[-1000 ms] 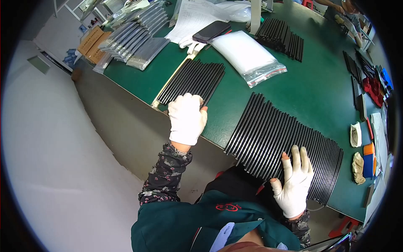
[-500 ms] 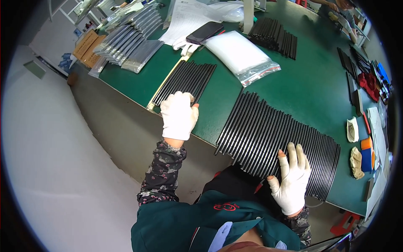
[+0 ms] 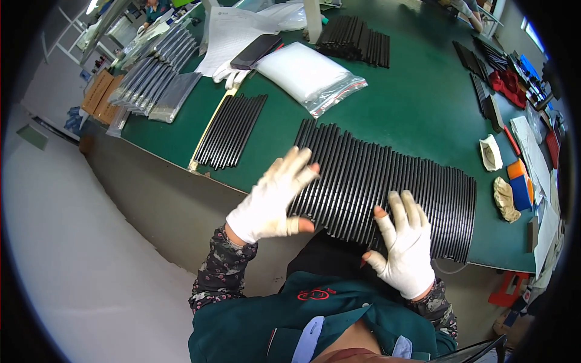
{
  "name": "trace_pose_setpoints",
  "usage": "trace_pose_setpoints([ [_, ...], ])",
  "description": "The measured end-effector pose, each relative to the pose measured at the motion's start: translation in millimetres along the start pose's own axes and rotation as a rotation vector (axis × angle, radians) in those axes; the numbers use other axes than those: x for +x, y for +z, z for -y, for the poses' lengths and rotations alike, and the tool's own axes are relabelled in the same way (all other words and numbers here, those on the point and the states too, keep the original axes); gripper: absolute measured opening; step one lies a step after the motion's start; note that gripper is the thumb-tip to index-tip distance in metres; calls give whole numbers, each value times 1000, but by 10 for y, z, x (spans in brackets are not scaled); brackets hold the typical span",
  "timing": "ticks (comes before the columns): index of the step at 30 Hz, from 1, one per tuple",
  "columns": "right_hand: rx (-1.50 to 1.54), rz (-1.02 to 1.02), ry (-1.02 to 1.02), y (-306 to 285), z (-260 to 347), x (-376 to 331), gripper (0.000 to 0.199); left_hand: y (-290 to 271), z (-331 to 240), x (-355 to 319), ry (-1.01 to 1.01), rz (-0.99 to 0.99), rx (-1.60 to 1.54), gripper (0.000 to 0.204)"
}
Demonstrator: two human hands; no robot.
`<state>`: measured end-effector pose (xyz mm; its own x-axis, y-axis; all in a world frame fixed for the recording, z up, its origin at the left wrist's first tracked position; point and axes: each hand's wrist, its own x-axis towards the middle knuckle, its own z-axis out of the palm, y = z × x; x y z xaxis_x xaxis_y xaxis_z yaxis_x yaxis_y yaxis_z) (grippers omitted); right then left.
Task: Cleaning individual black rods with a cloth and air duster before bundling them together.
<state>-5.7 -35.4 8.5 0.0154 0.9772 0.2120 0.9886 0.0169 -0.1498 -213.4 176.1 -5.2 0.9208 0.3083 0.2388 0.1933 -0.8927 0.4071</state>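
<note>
Both gloved hands spread flat, gripping nothing: left hand [image 3: 270, 199] at eight o'clock of the black rod row [image 3: 387, 187], right hand [image 3: 404, 242] on its near edge. Risk: nudged rods rolling off the green table [image 3: 417, 103].

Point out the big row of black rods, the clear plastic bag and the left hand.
big row of black rods [image 3: 399, 181], head view, row's middle
clear plastic bag [image 3: 305, 75], head view, bag's centre
left hand [image 3: 269, 202], head view, gloved back

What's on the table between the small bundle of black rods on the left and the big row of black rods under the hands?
Only bare green table separates the small bundle from the big row, as the head view shows.
</note>
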Motion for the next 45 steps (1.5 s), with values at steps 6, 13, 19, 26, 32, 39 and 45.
trace_pose_setpoints([
  [6,117,114,-33,20,84,131,76,70,-139,74,151,212,383,97],
  [13,17,53,-13,110,81,184,66,188,-73,113,196,152,285,89],
  [19,77,38,-9,145,73,182,69,175,-157,148,195,148,313,88],
  [26,161,35,-82,14,-37,80,72,194,-191,138,168,164,234,87],
  [32,-77,71,175,-296,-539,-408,78,273,-668,312,289,276,166,85],
  [39,-134,63,320,-160,-1026,-955,79,656,-1221,716,321,354,30,97],
  [45,-106,50,353,-197,-1223,-1132,76,710,-1368,835,284,350,57,99],
])
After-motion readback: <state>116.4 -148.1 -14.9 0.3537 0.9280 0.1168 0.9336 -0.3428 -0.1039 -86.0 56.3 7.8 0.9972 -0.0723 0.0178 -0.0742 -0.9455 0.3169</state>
